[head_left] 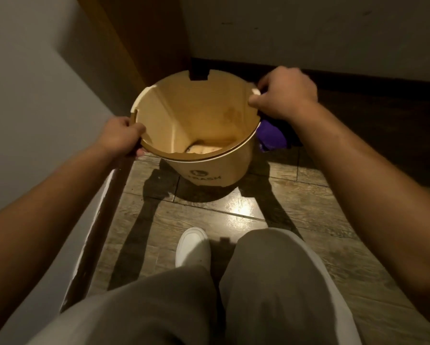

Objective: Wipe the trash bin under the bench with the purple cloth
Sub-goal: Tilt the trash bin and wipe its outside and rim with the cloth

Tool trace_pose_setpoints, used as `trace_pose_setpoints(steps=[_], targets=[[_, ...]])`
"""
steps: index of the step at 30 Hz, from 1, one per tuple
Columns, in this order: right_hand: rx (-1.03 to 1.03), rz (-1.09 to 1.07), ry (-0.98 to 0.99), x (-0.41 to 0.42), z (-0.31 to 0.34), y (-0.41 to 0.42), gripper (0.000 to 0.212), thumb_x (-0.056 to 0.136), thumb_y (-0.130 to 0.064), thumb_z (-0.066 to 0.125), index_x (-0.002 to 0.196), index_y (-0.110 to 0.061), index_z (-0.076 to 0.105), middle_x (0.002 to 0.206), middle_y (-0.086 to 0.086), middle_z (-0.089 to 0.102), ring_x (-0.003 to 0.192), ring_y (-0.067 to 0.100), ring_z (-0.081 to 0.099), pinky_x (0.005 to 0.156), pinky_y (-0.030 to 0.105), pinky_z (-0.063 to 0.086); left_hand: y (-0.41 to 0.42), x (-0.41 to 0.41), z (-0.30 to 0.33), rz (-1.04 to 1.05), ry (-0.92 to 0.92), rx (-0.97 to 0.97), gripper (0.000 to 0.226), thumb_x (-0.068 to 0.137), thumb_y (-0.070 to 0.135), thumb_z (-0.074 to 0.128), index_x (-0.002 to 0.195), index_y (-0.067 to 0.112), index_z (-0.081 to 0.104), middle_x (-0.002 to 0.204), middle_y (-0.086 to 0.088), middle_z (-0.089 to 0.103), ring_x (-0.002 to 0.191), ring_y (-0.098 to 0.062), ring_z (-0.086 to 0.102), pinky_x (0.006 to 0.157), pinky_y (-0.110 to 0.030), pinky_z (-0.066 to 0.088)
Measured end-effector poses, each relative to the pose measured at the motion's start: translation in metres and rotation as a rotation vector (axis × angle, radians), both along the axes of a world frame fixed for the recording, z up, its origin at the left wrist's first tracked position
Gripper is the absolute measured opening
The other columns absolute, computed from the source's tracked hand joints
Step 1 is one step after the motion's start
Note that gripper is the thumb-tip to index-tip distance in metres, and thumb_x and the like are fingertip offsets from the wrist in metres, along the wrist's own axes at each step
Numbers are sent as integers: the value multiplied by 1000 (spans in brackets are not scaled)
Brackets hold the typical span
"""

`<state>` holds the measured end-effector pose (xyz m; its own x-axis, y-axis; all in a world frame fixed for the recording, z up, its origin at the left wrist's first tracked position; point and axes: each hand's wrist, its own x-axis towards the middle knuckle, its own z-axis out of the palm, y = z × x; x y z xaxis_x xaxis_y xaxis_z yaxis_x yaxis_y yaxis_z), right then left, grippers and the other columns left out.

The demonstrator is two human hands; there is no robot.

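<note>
bins: 1 trash bin (209, 168) | cloths: 1 purple cloth (271, 136) | hands: 2 | shoes: 1 white shoe (192, 246)

Both arms stretched forward, left hand (121, 137) and right hand (283, 93) gripping opposite sides of the trash bin (209, 168) rim

arms: both bare to past the elbow, no sleeves, watch or rings in view | left hand (120, 135) and right hand (282, 93): ungloved | trousers (271, 290): loose, grey-beige, plain | shoe (192, 246) at 6 o'clock: white, smooth rounded toe
</note>
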<state>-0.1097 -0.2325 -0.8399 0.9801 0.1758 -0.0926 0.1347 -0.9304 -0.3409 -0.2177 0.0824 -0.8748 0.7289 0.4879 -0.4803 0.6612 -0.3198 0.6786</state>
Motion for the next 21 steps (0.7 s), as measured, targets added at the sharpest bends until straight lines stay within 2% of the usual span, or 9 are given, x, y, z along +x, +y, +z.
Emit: trace_pose_setpoints(steps=[3,6,11,14,17,19,21], targets=[[-9,61,86,-16,-23,27,30,91,-47,70,110,-24,73,93,-2,68,84,18,64,58,29,42,22,-9,10,3,-7,142,16,103,18,53,88,13,58,67,-14,65,31,-10,58,32,-21,46],[-3,84,134,-30,-45,45,27,95,-45,66,111,-23,71,93,-1,69,84,18,65,60,31,43,36,-21,3,-1,40,219,19,104,19,52,86,15,55,69,-16,67,33,-12,60,33,-23,48],[25,139,94,-42,-54,65,29,94,-46,68,114,-26,68,93,-2,67,79,17,63,54,26,39,58,-47,-24,-74,135,367,24,104,22,50,80,19,53,70,-15,70,37,-13,64,34,-24,50],[32,158,69,-46,-56,70,29,94,-45,67,116,-26,67,94,-2,67,80,17,64,60,28,45,60,-56,-37,-120,129,473,25,103,26,45,79,21,51,67,-13,71,40,-18,68,40,-27,54],[73,138,33,-51,-59,65,29,96,-46,64,116,-24,67,95,-3,67,80,15,61,64,30,46,55,-54,-37,-114,170,485,30,105,41,41,104,15,56,73,-9,71,48,-19,71,46,-30,57],[109,115,29,-53,-59,59,31,96,-52,63,111,-25,67,93,-5,66,80,13,60,64,28,45,48,-50,-25,-120,200,578,48,102,53,43,122,11,53,90,-12,70,69,-24,71,61,-38,59],[165,12,23,-52,-52,49,33,94,-60,61,100,-28,64,83,-9,61,73,10,57,59,25,40,39,-47,-4,-126,93,726,58,99,59,47,130,11,50,104,-13,66,87,-26,63,77,-45,57]])
